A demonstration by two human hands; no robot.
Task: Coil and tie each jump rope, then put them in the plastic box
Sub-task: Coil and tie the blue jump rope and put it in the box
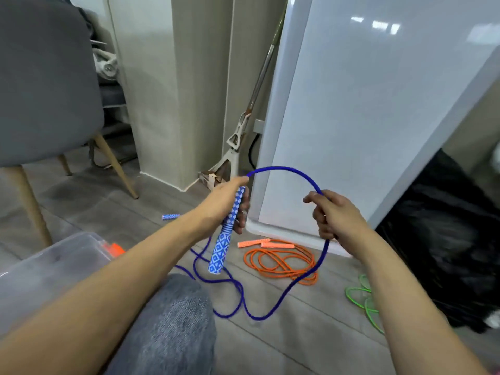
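"One arc of the blue jump rope (284, 169) stands up between the two hands. The rest hangs down and lies in loose bends on the floor below. What could go wrong from here?"

"Tangling, I'd say. The trailing length crosses itself on the floor near the knee (173, 320). On the right it passes in front of the edge of the orange rope (281, 262). Pulling it in for another loop could draw a knot or drag that one along. The far handle (170, 216) lies well apart, on the floor past the left forearm, and it may catch on the chair leg (116, 166) as it comes."

"And the grip?"

"The left hand (230, 201) is closed round the patterned handle (226, 231). The handle is tilted with its free end pointing down, and the thumb sits on top where the cord leaves it. The right hand (332, 215) has its fingers curled round the cord on the arc's other side. If that hold slackens, the arc falls out of shape."

"Where does it all go?"

"Into the plastic box (54, 261) at lower left, just beside the left forearm — something orange shows at its edge. A green rope (362, 296) lies on the floor near the black bag (446, 239). Both forearms reach forward."
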